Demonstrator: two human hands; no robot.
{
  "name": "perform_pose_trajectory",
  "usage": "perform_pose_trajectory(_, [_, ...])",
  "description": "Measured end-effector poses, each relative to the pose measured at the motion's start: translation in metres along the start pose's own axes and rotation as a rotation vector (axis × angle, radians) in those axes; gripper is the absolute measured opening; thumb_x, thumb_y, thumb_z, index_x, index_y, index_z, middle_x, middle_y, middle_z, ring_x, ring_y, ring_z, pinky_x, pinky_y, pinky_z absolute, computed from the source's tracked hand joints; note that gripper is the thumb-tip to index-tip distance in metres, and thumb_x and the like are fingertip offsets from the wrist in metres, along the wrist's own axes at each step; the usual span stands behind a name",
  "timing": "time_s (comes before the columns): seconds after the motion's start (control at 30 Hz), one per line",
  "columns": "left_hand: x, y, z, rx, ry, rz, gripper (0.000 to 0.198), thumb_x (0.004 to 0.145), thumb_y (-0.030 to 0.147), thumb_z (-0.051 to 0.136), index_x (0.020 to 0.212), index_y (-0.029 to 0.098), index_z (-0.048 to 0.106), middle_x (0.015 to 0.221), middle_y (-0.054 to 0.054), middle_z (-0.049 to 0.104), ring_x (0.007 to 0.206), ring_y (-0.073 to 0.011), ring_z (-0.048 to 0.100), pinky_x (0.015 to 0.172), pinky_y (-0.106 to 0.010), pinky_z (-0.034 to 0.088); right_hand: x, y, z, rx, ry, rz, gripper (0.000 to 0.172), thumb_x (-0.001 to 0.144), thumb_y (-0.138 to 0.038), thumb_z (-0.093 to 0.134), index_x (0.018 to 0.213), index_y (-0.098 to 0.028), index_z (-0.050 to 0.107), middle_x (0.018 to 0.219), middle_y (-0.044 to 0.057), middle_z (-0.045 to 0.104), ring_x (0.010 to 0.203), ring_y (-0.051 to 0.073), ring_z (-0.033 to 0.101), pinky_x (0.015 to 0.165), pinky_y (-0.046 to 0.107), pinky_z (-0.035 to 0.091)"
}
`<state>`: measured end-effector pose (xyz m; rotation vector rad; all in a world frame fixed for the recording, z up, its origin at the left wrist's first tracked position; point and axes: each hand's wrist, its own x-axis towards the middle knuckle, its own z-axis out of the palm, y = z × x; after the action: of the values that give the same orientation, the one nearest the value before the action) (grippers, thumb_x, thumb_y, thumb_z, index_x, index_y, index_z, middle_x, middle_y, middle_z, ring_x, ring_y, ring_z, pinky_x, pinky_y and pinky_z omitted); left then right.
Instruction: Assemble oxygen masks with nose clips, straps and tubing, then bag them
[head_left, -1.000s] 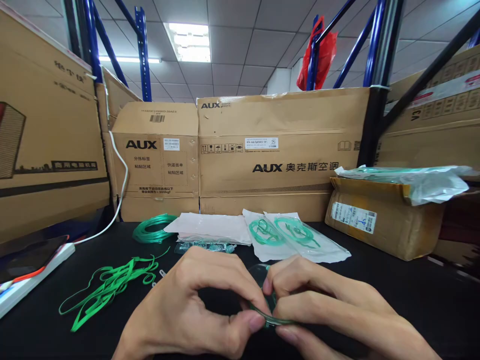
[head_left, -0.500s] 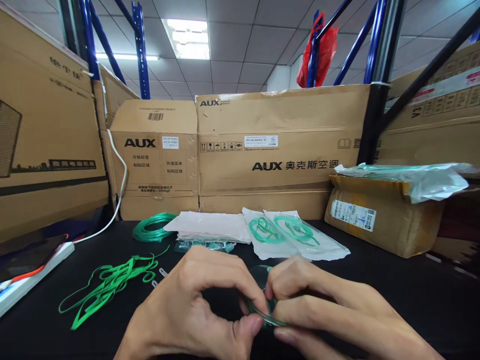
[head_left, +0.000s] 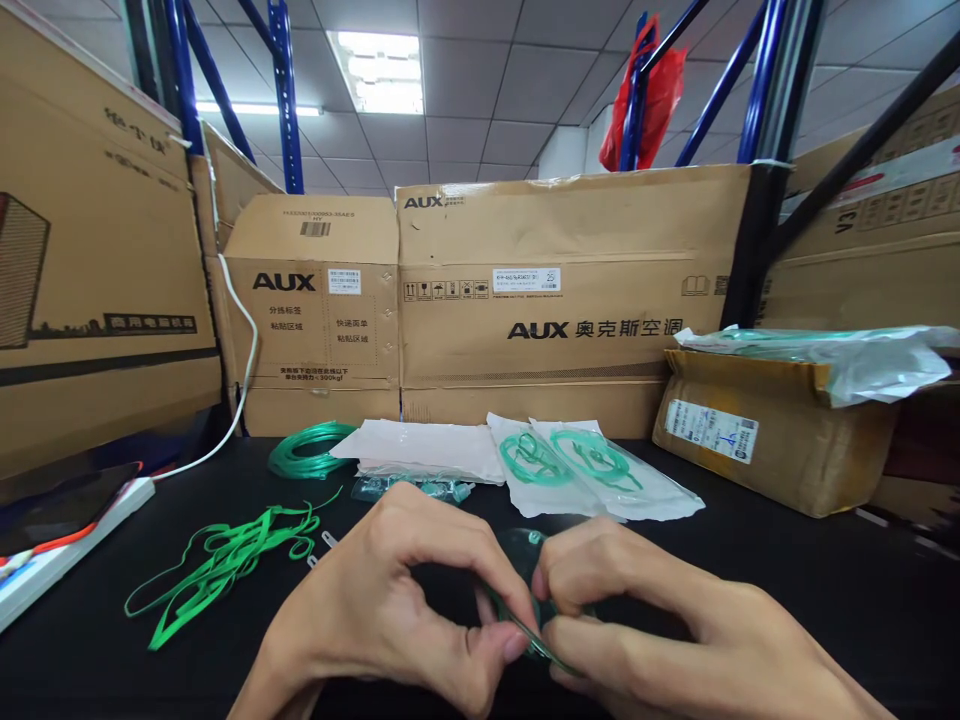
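A clear green plastic mask [head_left: 523, 546] is low in the middle of the head view, mostly hidden behind my fingers. My left hand [head_left: 405, 595] pinches its rim between thumb and index finger. On the right, my right hand [head_left: 660, 615] grips the same rim with thumb and bent fingers. Between the two pinches runs a thin edge with a shiny strip. Green elastic straps [head_left: 225, 560] lie in a loose tangle left of my left hand. Close by that hand are small metal strips [head_left: 328, 540], partly covered.
Behind my hands lie coiled green tubing [head_left: 309, 450], a stack of white bags [head_left: 420, 450] and packed tubing sets [head_left: 600, 465]. An open carton [head_left: 780, 440] stands right. Large cartons [head_left: 562, 280] wall the back. A power strip [head_left: 82, 545] lies left.
The view has shifted slightly. My right fingers have moved a little lower along the mask's rim, and the edge between my hands slants more steeply. Both hands keep their hold.
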<state>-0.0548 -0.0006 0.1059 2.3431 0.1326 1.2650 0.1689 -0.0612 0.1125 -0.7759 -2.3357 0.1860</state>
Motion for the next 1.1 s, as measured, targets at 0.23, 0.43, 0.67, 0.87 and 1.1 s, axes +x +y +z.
perform_pose_trajectory(0.23, [0.000,0.003,-0.002,-0.025,-0.013,0.001,0.013,0.069,0.000,0.067,0.071,0.006,0.078,0.065,-0.011,0.076,0.059,-0.0177,0.068,0.062,-0.025,0.055,0.007,-0.004,-0.004,0.045,0.017,0.153,0.019,0.087,-0.012,0.072,0.086,-0.030,0.066,0.089,-0.006,0.071,0.076,0.011,0.071,0.061,0.009,0.055])
perform_pose_trajectory(0.43, [-0.001,0.006,-0.003,0.024,-0.037,0.014,0.018,0.068,-0.003,0.075,0.080,0.010,0.076,0.076,-0.007,0.076,0.072,-0.0178,0.069,0.072,-0.027,0.055,0.003,-0.003,0.000,-0.105,0.003,0.034,0.020,0.093,-0.009,0.059,0.091,-0.028,0.065,0.096,-0.001,0.068,0.084,0.014,0.071,0.067,0.014,0.057])
perform_pose_trajectory(0.67, [-0.001,0.007,-0.003,0.124,-0.003,0.084,0.017,0.071,-0.001,0.077,0.082,0.012,0.074,0.077,-0.005,0.073,0.072,-0.0161,0.067,0.070,-0.026,0.054,0.006,-0.001,0.000,-0.195,0.115,-0.172,0.013,0.100,-0.016,0.061,0.098,-0.027,0.067,0.102,0.004,0.069,0.091,0.015,0.071,0.080,0.018,0.060])
perform_pose_trajectory(0.87, [0.001,0.007,-0.006,0.107,0.046,0.163,0.019,0.070,-0.003,0.078,0.076,0.014,0.070,0.074,-0.004,0.074,0.071,-0.0144,0.067,0.075,-0.025,0.056,0.003,0.014,0.001,-0.182,0.192,-0.087,0.049,0.096,-0.034,0.073,0.139,-0.038,0.051,0.141,0.002,0.066,0.128,0.018,0.066,0.107,0.022,0.052])
perform_pose_trajectory(1.1, [0.000,0.006,-0.011,0.077,0.011,0.165,0.021,0.072,0.008,0.092,0.083,0.012,0.075,0.081,-0.007,0.076,0.082,-0.0191,0.073,0.082,-0.029,0.060,0.012,0.010,0.003,-0.021,0.231,-0.171,0.020,0.095,-0.020,0.074,0.110,-0.030,0.065,0.110,0.001,0.071,0.107,0.015,0.072,0.094,0.018,0.057])
